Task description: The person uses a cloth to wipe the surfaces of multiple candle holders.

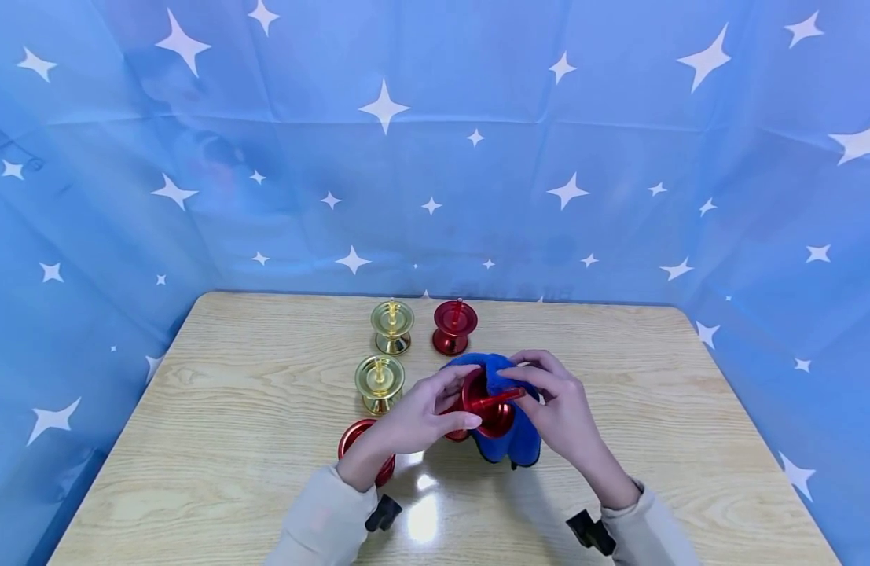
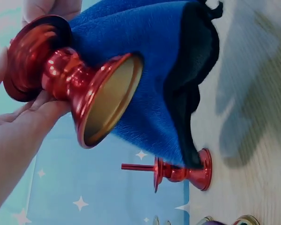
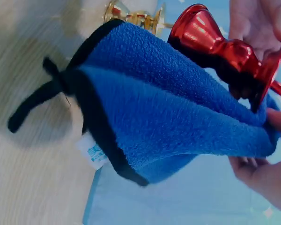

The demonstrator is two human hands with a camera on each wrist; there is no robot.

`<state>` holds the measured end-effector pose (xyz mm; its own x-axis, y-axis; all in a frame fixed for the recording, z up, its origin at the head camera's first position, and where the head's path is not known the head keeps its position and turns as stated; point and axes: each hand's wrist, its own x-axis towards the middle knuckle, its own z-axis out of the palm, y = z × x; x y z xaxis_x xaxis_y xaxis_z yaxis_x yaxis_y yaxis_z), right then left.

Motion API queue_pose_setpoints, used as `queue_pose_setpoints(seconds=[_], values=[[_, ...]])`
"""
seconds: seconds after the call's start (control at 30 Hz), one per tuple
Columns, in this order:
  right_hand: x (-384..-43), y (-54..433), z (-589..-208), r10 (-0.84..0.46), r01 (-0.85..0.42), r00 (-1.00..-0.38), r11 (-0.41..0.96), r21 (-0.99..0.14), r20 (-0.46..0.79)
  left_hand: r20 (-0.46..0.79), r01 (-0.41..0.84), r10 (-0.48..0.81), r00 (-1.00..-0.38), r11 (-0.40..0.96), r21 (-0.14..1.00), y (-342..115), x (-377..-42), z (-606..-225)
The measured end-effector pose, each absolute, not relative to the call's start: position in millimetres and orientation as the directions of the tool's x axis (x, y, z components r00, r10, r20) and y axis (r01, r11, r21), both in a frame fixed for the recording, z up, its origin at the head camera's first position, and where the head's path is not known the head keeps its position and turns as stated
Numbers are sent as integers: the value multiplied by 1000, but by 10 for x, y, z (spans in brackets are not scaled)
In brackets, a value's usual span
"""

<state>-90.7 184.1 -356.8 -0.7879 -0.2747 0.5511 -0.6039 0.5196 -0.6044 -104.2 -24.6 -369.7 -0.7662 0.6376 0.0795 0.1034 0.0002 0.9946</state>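
My left hand (image 1: 423, 410) grips a shiny red candle holder (image 2: 63, 70) by its dish end, tilted above the table. The holder's hollow, gold-lined flared foot shows in the left wrist view. A thin red stem (image 1: 494, 399) sticks out of the dish toward my right hand (image 1: 563, 402). That hand pinches a blue cloth (image 3: 154, 108) against the dish rim, with its fingertips partly hidden by cloth in the head view. Most of the cloth drapes below the holder, showing a black border and a tied black loop (image 3: 37, 101).
Behind the hands stands another red candle holder (image 1: 452, 339). Two gold candle holders, one at the back (image 1: 392, 339) and one nearer (image 1: 379, 385), stand to the left. A further red piece (image 1: 351, 434) is partly covered by my left forearm. A blue starred curtain (image 1: 435, 173) backs the wooden table (image 1: 215, 440).
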Motion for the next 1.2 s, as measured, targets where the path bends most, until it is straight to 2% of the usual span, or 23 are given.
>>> queue_pose_setpoints(seconds=[0.17,0.3,0.4,0.53,0.73,0.83,0.97,1.07,1.2], values=[[-922,1842,-3528,-255,-577,-811,493,-651,526,111,107,624,-773,-45,993,-282,-1049,-3667],[-905,1825,-3522,-181,-488,-867,504,-713,465,140,103,603,-785,-96,990,-268,-1047,-3678],[-894,1812,-3524,-126,-410,-907,480,-776,402,186,163,602,-777,-92,982,-246,-1053,-3710],[-872,1802,-3532,-68,-328,-940,453,-829,335,209,259,599,-773,-2,966,-219,-1047,-3743],[-844,1783,-3565,-31,-309,-940,500,-809,339,186,330,490,-852,224,917,-124,-998,-3752],[-824,1769,-3581,-24,-325,-932,498,-804,362,175,278,429,-886,189,942,-95,-997,-3764],[-835,1778,-3607,-89,-416,-896,512,-751,435,116,141,440,-890,24,990,-129,-1013,-3762],[-887,1810,-3617,-205,-541,-829,528,-655,520,62,63,514,-856,-15,998,-178,-1018,-3755],[-970,1851,-3615,-367,-691,-719,462,-555,590,23,7,630,-777,-27,1000,-216,-1017,-3755]])
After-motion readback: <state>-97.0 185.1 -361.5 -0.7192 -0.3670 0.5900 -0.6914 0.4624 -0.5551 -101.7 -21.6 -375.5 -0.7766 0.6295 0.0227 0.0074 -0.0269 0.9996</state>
